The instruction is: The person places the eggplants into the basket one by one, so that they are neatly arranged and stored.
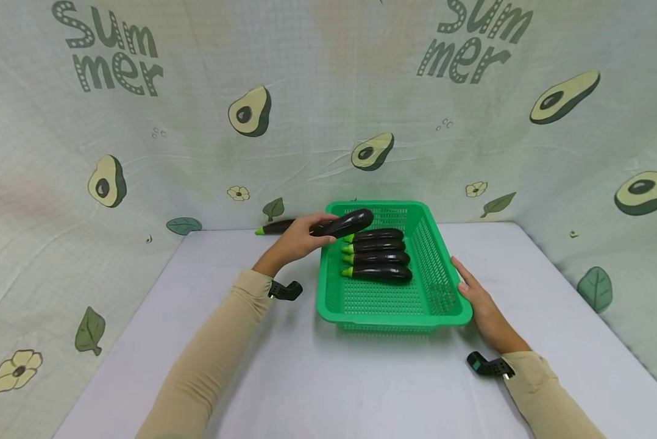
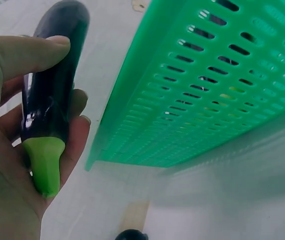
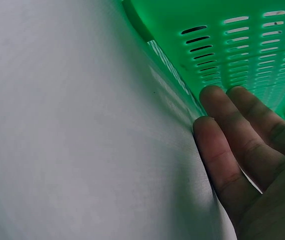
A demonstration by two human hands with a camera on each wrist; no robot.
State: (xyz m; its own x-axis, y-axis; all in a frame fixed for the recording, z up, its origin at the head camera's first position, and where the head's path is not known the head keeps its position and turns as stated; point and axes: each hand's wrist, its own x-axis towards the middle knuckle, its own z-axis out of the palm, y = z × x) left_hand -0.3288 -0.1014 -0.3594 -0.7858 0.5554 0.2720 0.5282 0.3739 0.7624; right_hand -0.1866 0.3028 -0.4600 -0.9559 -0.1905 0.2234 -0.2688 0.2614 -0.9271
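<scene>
My left hand (image 1: 301,236) grips a dark purple eggplant (image 1: 350,224) above the left rim of a green plastic basket (image 1: 394,305). In the left wrist view, the thumb lies across this eggplant (image 2: 52,95), and its green stem end points toward the palm. Several more eggplants (image 1: 380,258) lie in a column inside the basket, green ends to the left. Behind the left hand, another eggplant (image 1: 276,227) rests on the table, partly hidden. My right hand (image 1: 484,311) touches the basket's right side; in the right wrist view its straight fingers (image 3: 222,155) reach the slotted outer wall.
The white table (image 1: 328,390) meets a hanging cloth (image 1: 306,177) printed with avocados and leaves along its back edge. A black device (image 1: 286,291) is strapped to the left wrist, and a similar black device (image 1: 490,366) to the right.
</scene>
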